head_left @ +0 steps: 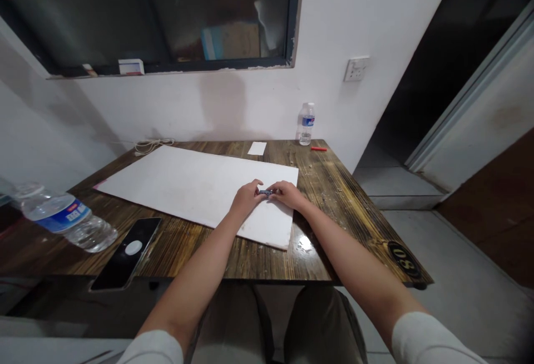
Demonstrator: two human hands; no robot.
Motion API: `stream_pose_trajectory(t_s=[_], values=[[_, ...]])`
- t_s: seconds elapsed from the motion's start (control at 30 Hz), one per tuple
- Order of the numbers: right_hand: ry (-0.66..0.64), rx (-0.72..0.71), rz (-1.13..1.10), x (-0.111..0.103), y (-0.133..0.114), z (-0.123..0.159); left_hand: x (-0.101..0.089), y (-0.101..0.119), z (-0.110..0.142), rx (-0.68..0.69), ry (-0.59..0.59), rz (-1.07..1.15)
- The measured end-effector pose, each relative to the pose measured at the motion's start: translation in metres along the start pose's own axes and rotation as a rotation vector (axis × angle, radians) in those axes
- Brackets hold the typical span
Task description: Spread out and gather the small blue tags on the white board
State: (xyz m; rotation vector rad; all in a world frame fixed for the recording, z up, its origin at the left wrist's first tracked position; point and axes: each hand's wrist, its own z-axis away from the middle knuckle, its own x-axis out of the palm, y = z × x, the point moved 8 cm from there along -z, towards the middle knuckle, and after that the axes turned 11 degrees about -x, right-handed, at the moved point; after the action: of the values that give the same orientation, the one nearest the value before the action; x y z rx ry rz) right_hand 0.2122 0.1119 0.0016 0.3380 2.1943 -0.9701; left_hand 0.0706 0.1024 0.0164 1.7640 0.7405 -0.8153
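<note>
Both my hands rest on a large white board that lies flat on the wooden table. My left hand and my right hand meet over its right part. Their fingertips pinch a small dark grey object between them. The object is too small to name. Both hands have their fingers curled and pressed together around it.
A phone lies near the table's front left edge, beside a water bottle. At the back stand a second bottle, a red pen, a small white card and a coiled cable. To the right the floor steps toward a doorway.
</note>
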Motion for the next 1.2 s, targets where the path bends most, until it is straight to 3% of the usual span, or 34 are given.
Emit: stream_pose_trajectory(t_s=[0.2,0.4,0.77,0.87,1.0,1.07,1.2], values=[[-0.017,-0.03,0.071,0.003,-0.001,0.001,-0.002,-0.006,-0.001,-0.054,-0.01,-0.045],[-0.014,-0.028,0.103,0.003,0.0,0.0,0.006,0.006,0.0,0.06,-0.09,-0.028],[-0.029,-0.01,0.138,0.005,-0.001,0.0,0.005,0.004,0.0,0.051,-0.079,-0.085],[0.04,0.024,0.108,-0.002,-0.001,0.0,-0.01,0.001,-0.003,-0.003,0.058,0.027],[0.146,0.028,0.086,-0.011,-0.012,-0.001,-0.033,-0.026,-0.006,-0.233,0.299,0.289],[0.071,-0.083,0.085,-0.003,-0.032,-0.004,-0.037,-0.038,-0.006,-0.329,0.348,0.382],[-0.348,-0.368,0.091,0.035,-0.072,0.003,-0.039,-0.051,-0.003,-0.397,0.413,0.453]])
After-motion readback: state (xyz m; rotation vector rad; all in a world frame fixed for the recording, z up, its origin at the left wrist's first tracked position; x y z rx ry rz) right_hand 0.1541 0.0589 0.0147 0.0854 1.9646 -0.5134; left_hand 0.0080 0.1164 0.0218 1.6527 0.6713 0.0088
